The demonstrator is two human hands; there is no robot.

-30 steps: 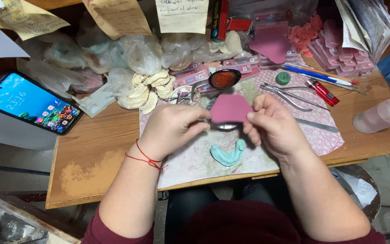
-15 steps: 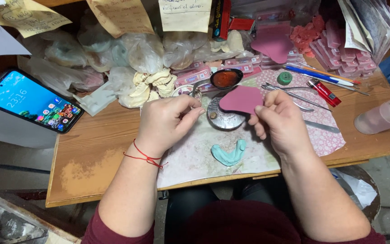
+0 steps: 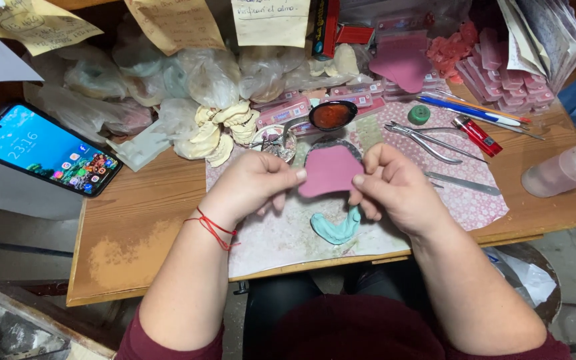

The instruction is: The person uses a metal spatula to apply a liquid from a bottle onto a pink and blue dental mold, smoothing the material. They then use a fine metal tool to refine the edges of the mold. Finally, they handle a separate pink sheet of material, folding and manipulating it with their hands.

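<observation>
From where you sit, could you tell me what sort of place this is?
Probably a dental technician's workbench: both hands hold a pink wax sheet above a teal arch-shaped mould, with cream plaster casts and metal pliers nearby.

- We look down on a small dental workshop, set up on a cluttered wooden bench (image 3: 135, 227).
- We see cream plaster jaw casts (image 3: 225, 130) in a heap beside plastic bags (image 3: 201, 77).
- Stacks of pink wax sheets (image 3: 501, 73) lie at the back.
- Metal pliers (image 3: 428, 141) and a turquoise arch-shaped mould (image 3: 336, 228) rest on a patterned mat (image 3: 281, 233).
- Handwritten paper notes (image 3: 271, 21) hang above.
</observation>
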